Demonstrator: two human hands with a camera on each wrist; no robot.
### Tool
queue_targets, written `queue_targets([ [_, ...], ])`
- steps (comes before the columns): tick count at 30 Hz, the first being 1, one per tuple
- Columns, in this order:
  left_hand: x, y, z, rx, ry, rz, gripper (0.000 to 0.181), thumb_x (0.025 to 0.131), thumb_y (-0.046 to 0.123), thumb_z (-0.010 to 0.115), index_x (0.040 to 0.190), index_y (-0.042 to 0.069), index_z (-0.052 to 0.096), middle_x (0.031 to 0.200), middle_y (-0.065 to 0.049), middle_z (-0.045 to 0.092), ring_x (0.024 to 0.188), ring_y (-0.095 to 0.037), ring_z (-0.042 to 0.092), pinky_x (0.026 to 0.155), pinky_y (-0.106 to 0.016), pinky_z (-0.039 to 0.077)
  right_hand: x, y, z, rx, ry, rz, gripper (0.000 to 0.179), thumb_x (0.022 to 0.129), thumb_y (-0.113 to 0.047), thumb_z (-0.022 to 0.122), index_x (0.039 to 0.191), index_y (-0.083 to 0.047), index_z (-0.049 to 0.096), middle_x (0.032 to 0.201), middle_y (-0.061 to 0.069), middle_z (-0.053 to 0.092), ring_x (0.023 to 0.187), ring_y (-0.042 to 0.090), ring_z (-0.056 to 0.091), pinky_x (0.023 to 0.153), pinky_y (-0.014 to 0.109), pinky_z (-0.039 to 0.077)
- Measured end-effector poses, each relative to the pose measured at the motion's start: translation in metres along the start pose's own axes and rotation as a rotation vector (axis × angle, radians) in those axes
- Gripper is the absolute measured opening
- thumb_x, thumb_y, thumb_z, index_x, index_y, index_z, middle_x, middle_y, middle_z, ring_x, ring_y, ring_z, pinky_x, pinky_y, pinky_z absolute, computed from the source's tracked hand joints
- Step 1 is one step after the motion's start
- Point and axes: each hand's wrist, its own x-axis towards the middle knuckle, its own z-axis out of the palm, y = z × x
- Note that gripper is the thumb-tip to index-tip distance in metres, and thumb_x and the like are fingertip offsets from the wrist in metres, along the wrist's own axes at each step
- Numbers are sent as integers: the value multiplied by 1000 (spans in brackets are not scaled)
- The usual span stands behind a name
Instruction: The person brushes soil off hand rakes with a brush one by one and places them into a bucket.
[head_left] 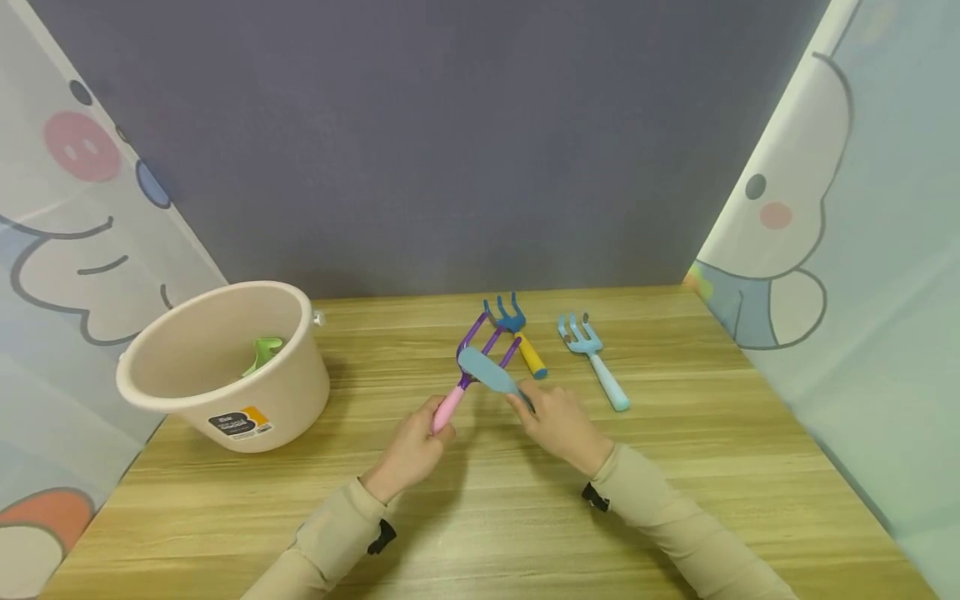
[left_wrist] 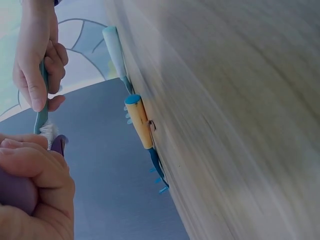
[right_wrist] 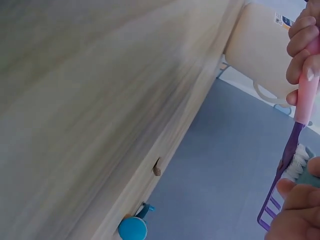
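My left hand (head_left: 411, 450) grips the pink handle of a small garden hand rake (head_left: 447, 408) with purple tines, held up over the table. My right hand (head_left: 558, 421) holds a blue brush (head_left: 491, 372), its back facing up across the rake's head. In the right wrist view, the brush's white bristles (right_wrist: 298, 161) press against the purple metal near the base of the tines. Behind the hands lies a blue hand rake with a yellow handle (head_left: 531, 354). Right of it lies a light blue hand rake (head_left: 609, 383), with brown bits on its tines.
At the left of the wooden table (head_left: 712, 467) stands a beige bucket (head_left: 300, 392) with a green object (head_left: 264, 354) inside. A dark grey panel (head_left: 480, 150) rises behind the table, and printed cloth (head_left: 862, 333) hangs at the sides. A small brown bit (right_wrist: 157, 170) lies on the table.
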Motion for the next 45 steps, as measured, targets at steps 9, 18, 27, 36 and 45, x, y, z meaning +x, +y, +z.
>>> queue_targets([
  [9, 0, -1, 1, 21, 34, -2, 37, 85, 5, 55, 122, 0, 50, 64, -3, 45, 46, -10, 37, 37, -22, 32, -1, -5, 0, 167, -120, 114, 18, 94, -22, 50, 83, -9, 57, 50, -10, 32, 38, -2, 23, 35, 11, 21],
  [18, 0, -1, 0, 19, -3, 3, 38, 87, 5, 53, 124, 0, 48, 64, -4, 45, 46, -10, 37, 37, -21, 32, 2, -2, -6, 376, -176, 254, 24, 96, -28, 47, 89, -9, 60, 54, -7, 36, 42, 2, 28, 39, 17, 28],
  [27, 0, 1, -3, -13, -32, -3, 35, 90, 6, 51, 124, 1, 47, 60, -2, 41, 44, -11, 34, 36, -18, 27, 4, -8, 1, 290, -64, 259, 24, 95, -26, 49, 96, -5, 60, 51, -8, 36, 39, 0, 24, 36, 17, 23],
  [36, -3, 3, 1, 13, -61, 35, 36, 90, 6, 49, 125, -2, 46, 61, -1, 42, 44, -9, 35, 36, -18, 30, 7, -9, 6, 186, 12, 237, 23, 95, -27, 49, 93, -6, 59, 49, -9, 34, 38, 0, 23, 35, 17, 22],
  [45, -3, 3, 5, -17, -96, 27, 41, 90, 9, 48, 129, -1, 43, 59, 0, 41, 43, -7, 34, 35, -16, 29, 12, -13, 9, -82, 85, 64, 20, 91, -24, 55, 77, -12, 50, 49, -8, 33, 38, 2, 27, 34, 15, 20],
])
